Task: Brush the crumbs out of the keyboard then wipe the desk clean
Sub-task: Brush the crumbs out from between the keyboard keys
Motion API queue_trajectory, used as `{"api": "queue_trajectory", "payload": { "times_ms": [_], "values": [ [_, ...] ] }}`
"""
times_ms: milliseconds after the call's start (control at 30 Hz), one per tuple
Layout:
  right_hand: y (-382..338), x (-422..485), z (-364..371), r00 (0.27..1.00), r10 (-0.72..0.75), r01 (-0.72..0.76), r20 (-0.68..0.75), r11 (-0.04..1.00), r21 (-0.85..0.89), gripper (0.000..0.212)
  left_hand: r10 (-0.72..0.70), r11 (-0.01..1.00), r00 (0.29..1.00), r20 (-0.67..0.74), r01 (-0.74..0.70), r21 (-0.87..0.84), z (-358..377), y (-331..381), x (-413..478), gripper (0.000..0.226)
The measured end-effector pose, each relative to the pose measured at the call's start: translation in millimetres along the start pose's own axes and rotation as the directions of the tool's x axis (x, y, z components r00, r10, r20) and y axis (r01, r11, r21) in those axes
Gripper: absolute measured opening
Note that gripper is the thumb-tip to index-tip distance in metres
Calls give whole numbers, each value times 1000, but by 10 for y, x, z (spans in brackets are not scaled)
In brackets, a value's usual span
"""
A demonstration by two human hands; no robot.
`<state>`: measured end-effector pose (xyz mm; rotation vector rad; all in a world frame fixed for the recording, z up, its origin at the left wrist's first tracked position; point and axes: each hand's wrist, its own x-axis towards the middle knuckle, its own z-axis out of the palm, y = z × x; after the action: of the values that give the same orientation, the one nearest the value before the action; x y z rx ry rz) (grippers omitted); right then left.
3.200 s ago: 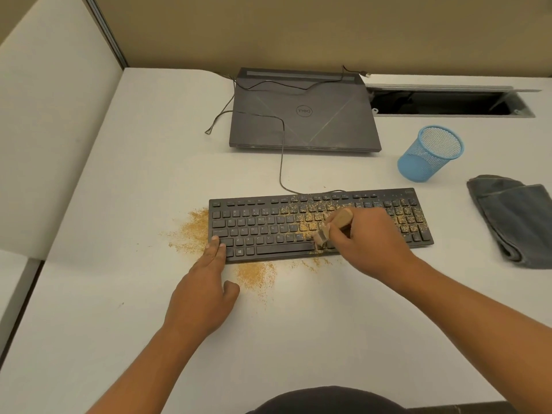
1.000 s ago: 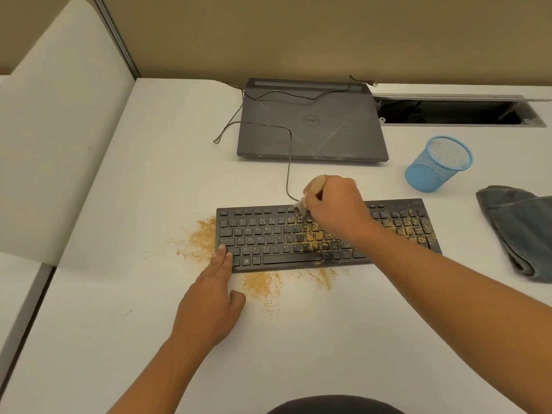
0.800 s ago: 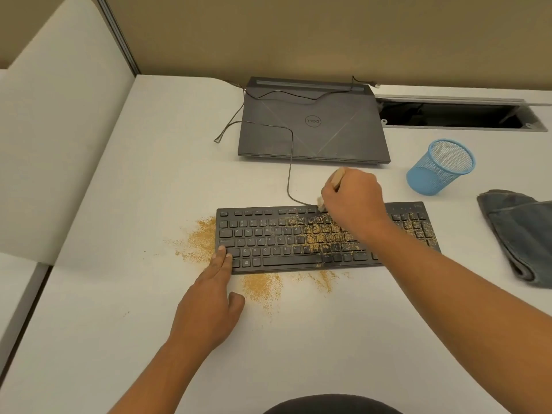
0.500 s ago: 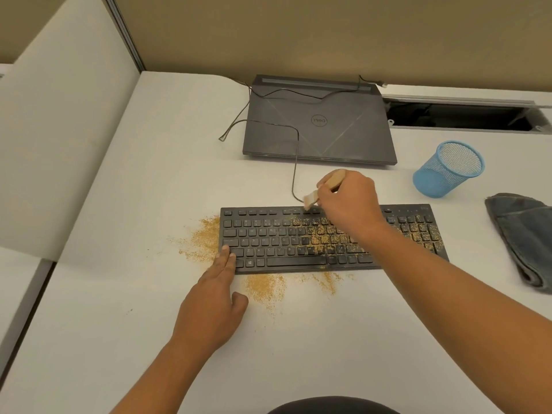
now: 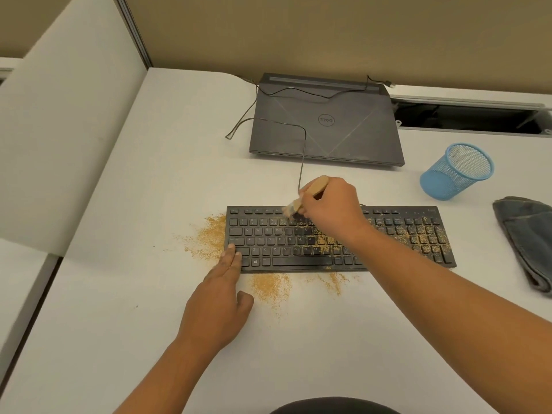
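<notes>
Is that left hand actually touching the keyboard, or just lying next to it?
Touching. The head view shows the left hand with its straight fingertips lying on the near left corner of the keyboard, covering its edge.

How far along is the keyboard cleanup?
Done: the keyboard looks mostly clear on its left half; crumbs lie on the desk beside and in front of it. In hand: the right hand grips the brush at the top row, and the left hand presses the near-left corner. Left: the middle and right keys are crumbed, the cloth is unused and the desk is unwiped.
</notes>
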<state>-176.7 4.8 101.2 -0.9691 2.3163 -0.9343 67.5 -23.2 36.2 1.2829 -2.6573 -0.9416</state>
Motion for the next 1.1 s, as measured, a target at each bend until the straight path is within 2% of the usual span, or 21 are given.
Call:
{"api": "queue_trajectory", "payload": {
  "times_ms": [67,100,167,267,500,567,667,700,767,867,967,1100],
  "values": [
    [-32,56,12,999,18,-15,-50,998,53,16,4,1000,1000,3,-4,0,-9,1,2,69],
    [-41,72,-30,995,19,-17,-102,1000,25,17,6,1000,1000,4,-6,1,-14,-1,2,69],
    [-30,66,-120,983,-6,-18,-185,991,-131,22,7,1000,1000,6,-7,3,-18,-9,3,68],
    [-7,10,-104,988,-46,2,-148,959,-284,26,8,1000,1000,6,-8,1,-9,2,-4,69],
    [-363,-176,434,981,-191,194,32,968,-158,19,4,1000,1000,18,-5,18,-35,24,0,70],
    [-471,-156,515,982,-179,182,56,982,-57,19,7,1000,1000,22,-7,23,-47,18,2,70],
    [-545,-83,401,996,-82,77,39,990,115,25,3,1000,1000,31,-4,19,-55,13,2,70],
    [-526,-54,337,998,-56,55,3,991,122,25,2,1000,1000,31,-2,15,-57,13,1,70],
    [-437,-21,248,996,-53,54,-75,998,16,22,5,1000,1000,30,-6,14,-54,14,-5,70],
    [-368,-59,341,995,-92,85,-41,987,-138,21,11,1000,1000,28,-11,10,-49,18,-9,69],
    [-500,-121,577,990,-139,138,2,982,-128,18,9,1000,999,35,-9,6,-65,26,-9,70],
    [-732,-102,832,978,-184,187,98,982,-21,14,8,1000,999,38,-8,1,-79,24,0,72]
  ]
}}
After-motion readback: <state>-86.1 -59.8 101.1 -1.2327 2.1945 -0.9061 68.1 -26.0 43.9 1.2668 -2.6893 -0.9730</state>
